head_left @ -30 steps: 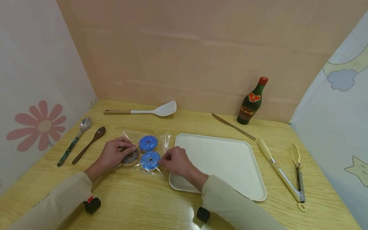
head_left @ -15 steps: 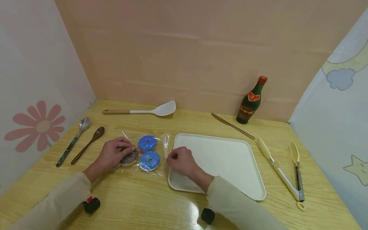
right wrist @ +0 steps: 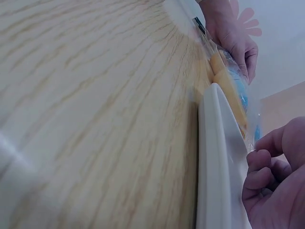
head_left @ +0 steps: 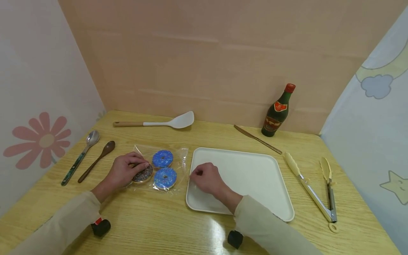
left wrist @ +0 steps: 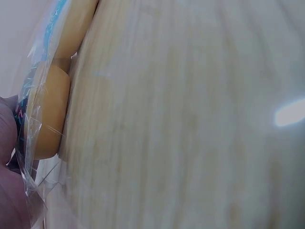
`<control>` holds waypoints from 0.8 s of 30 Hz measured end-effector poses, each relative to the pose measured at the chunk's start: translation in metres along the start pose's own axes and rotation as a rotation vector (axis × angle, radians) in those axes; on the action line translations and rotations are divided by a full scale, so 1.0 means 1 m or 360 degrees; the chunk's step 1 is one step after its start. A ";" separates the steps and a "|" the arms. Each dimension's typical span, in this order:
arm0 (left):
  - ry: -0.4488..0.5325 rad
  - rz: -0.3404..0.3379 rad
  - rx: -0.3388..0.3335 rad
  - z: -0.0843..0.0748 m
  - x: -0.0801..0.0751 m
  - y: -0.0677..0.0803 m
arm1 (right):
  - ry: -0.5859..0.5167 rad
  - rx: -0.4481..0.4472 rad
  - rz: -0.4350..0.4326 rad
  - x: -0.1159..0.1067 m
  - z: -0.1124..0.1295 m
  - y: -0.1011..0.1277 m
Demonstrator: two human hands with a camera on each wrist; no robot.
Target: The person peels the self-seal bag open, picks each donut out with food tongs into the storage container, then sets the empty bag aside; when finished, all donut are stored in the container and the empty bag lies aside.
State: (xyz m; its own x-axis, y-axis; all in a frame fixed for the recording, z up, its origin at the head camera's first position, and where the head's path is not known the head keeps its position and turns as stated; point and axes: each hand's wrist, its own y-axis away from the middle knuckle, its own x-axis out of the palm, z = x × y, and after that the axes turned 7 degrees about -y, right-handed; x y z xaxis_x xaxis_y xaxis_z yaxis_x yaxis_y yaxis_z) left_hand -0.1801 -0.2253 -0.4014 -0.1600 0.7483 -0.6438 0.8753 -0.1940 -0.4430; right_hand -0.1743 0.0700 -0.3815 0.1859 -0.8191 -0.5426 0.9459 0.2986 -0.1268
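A clear plastic bag (head_left: pixel 181 161) lies flat on the table with two blue-iced donuts (head_left: pixel 165 178) and one chocolate donut (head_left: pixel 144 173) inside, all dotted with sprinkles. My left hand (head_left: pixel 125 170) pinches the bag's left side at the chocolate donut, partly covering it; the left wrist view shows the donut's tan side (left wrist: pixel 53 112) under the film. Over the left rim of a white tray (head_left: pixel 242 170) hovers my right hand (head_left: pixel 208 180), fingers curled and thumb against the index finger. Its fingertips are close to the bag's right edge, and nothing shows between them.
A metal spoon (head_left: pixel 79 157) and a wooden spoon (head_left: pixel 98 159) lie left. A white spatula (head_left: pixel 181 120) lies at the back. Beyond the tray are a knife (head_left: pixel 258 139), an upright green bottle (head_left: pixel 276 115) and spread tongs (head_left: pixel 313 196).
My right hand has moved right, away from the lower blue donut and bag, to above the tray's left rim. The left hand has kept its place on the bag.
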 end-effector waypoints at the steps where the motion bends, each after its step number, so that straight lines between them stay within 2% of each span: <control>1: 0.0004 0.0003 -0.0004 0.001 0.000 0.000 | -0.0004 0.0009 0.0001 0.000 0.000 0.000; 10: -0.0013 0.0029 -0.0028 0.000 0.000 0.001 | 0.0013 0.0121 0.0024 -0.003 -0.005 -0.001; 16: -0.0015 0.0003 -0.0011 0.002 0.001 0.000 | 0.0023 0.0166 0.0007 -0.002 -0.002 -0.005; 24: -0.0012 -0.0013 0.0008 0.003 0.002 -0.001 | -0.0017 0.0129 -0.0002 0.006 0.005 -0.024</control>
State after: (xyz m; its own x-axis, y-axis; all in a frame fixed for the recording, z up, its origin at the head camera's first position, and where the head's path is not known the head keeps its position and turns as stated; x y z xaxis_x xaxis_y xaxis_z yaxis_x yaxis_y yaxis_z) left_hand -0.1823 -0.2259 -0.4043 -0.1704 0.7451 -0.6448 0.8716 -0.1913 -0.4514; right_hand -0.1949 0.0554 -0.3772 0.1871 -0.8249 -0.5335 0.9644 0.2575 -0.0598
